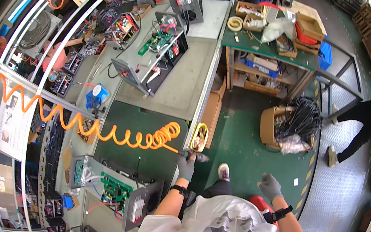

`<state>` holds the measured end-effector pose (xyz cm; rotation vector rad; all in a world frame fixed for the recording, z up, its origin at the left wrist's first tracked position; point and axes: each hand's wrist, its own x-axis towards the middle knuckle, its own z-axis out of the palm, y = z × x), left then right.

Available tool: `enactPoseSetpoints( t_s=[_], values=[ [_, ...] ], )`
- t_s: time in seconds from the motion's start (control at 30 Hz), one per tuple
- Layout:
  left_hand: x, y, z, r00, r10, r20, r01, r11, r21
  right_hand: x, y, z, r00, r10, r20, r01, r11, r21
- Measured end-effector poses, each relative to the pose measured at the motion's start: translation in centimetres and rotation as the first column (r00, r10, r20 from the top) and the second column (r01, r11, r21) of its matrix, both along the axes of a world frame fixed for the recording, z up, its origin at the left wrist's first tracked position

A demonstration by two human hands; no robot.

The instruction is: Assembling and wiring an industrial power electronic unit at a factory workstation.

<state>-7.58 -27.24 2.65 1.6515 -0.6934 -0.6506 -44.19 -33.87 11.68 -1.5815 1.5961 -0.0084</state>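
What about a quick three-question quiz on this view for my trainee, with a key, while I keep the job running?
1. Short answer: which hand grips the tool at the end of the hose?
2. True or false: the cardboard box with the black cables stands on the workbench.
3. Fill in the blank: the coiled hose is ____ in colour.

Key:
1. The left hand.
2. False: the box stands on the green floor, to the right of the bench.
3. Orange.
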Motion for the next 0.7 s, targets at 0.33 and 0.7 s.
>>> enactPoseSetpoints(
  t_s=[0.33,0.7],
  values=[
    [-1.9,-0.7,0.9,0.979,-0.151,0.134,0.129,0.978,0.164,3.9,-9.1,0.4,0.977,0.195,-0.08,-0.192,0.98,0.045],
    [-1.4,-4.1,0.8,0.996,0.091,-0.006,-0.086,0.964,0.253,4.0,-12.6,-1.0,0.898,0.42,-0.13,-0.404,0.905,0.13]
  ],
)
